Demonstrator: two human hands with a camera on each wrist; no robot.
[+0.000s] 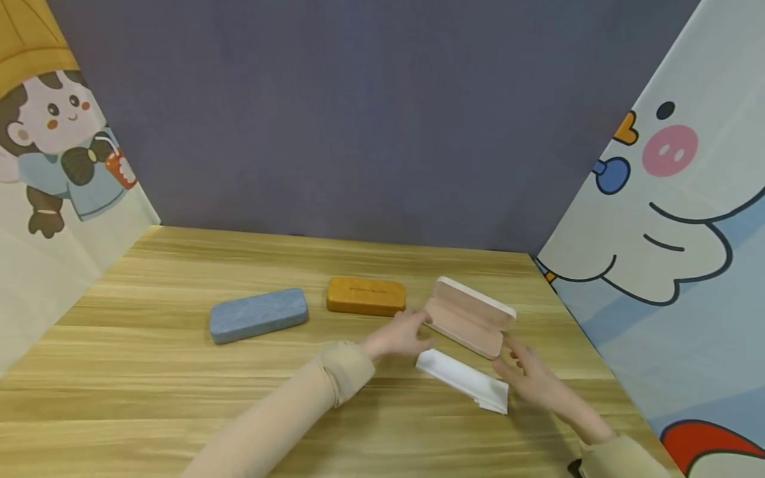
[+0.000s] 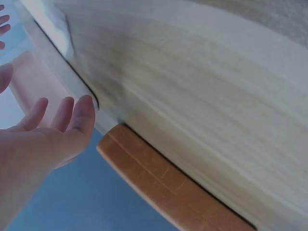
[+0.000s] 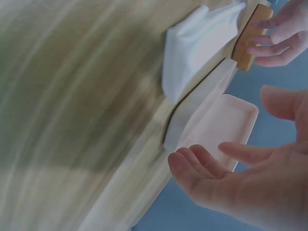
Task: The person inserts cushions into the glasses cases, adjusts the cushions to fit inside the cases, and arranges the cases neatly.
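A pale pink glasses case lies with its lid raised on the wooden table, and no contents show inside it. At its left end is my left hand, fingers loosely bent and holding nothing. My right hand is by the case's right end, its fingers slightly curled with nothing in them. Whether either hand's fingertips touch the case, I cannot tell. In front of the case, between the hands, lies a folded white cloth or paper; its material is unclear.
A closed orange-brown glasses case lies just beyond the left hand. Farther left is a closed blue glasses case. A dark grey-blue panel stands along the table's back edge, with printed cartoon panels at both sides.
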